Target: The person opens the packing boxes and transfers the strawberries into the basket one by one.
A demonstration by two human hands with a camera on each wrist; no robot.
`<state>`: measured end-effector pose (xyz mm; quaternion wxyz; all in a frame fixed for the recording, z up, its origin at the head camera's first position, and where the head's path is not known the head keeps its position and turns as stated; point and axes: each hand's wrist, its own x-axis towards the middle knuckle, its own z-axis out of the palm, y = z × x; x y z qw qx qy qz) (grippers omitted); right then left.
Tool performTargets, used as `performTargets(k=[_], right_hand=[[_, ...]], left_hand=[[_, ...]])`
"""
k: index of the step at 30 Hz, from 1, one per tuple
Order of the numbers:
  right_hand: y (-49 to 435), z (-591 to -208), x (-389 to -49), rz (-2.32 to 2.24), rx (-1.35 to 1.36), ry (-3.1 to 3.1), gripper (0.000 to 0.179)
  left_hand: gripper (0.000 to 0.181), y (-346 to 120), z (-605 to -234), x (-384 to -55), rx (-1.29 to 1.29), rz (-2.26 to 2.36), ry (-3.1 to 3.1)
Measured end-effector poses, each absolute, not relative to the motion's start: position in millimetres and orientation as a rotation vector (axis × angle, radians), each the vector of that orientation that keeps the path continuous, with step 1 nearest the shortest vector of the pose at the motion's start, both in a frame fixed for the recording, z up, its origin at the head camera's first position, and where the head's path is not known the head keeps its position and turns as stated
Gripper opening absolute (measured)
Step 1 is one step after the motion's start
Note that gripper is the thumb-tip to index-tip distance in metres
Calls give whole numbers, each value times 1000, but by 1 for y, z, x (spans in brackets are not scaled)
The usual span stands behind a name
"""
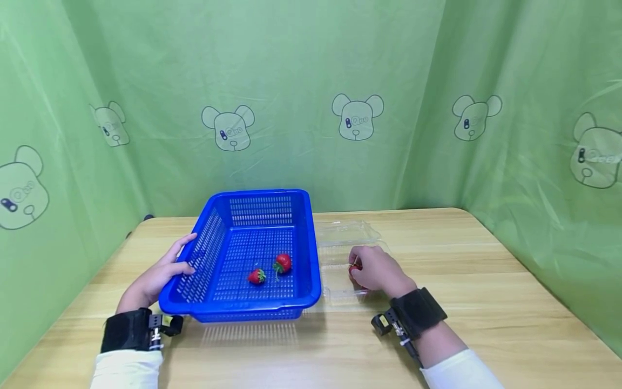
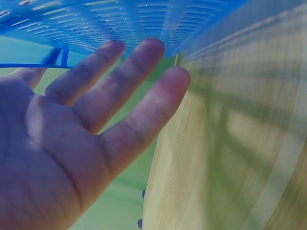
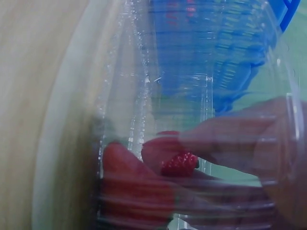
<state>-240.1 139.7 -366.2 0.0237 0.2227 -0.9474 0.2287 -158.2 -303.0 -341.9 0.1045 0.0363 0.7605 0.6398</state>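
A blue plastic basket (image 1: pixel 194 307) stands at the left, with two strawberries on its slotted floor: a smaller one (image 1: pixel 255 276) and a larger one (image 1: pixel 283 263). My left hand (image 1: pixel 157 274) grips its left rim, thumb over the edge; in the left wrist view three fingers stretch out along the basket's outer side. To the right lies an open clear plastic box (image 1: pixel 335 278). Inside it, my right hand (image 1: pixel 378 268) pinches a strawberry (image 3: pixel 180 164) between thumb and fingers. Another strawberry (image 3: pixel 136 191) shows below the fingers through the clear wall.
The box's clear lid (image 1: pixel 346 231) lies folded back behind it, close to the basket's right side. Everything stands on a wooden table (image 1: pixel 350 351). A green curtain (image 1: pixel 291 65) with bear-head prints encloses the back and sides.
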Motion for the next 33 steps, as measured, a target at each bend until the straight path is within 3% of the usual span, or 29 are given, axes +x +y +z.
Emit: performTargets(k=[33], right_hand=[[137,-356,-235,859,705,-2883,7]], left_hand=[[84,-305,-344,-162,128,1894,2227]])
